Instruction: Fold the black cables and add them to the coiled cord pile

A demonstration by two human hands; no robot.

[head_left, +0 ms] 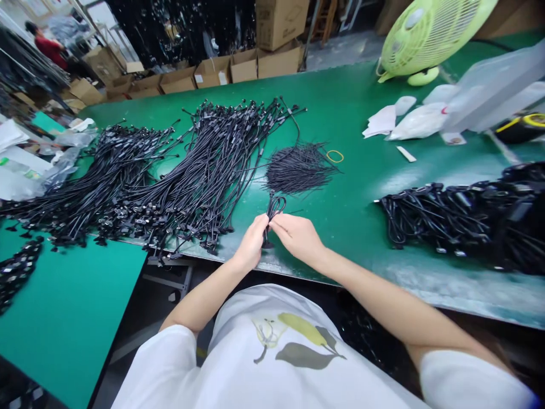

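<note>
Over the front edge of the green table, a black cable [277, 205] is folded into a small looped bundle. My left hand [251, 243] is closed around its middle from the left. From the right, the thumb and fingers of my right hand [298, 237] pinch together at the same spot; whether a thin tie is between them is hidden. A dark cable end shows below the hands. Just beyond the bundle lies a pile of short, thin black ties [298, 168]. Left of the hands, many loose black cables [213, 165] with connectors are spread in long heaps.
Folded black cable bundles [451, 218] are heaped at the right. A yellow rubber band [335, 156] lies beside the ties. Farther back are a green fan [430, 37], plastic bags [426, 120] and cardboard boxes [213, 72]. A person in red [49, 50] is at the far left.
</note>
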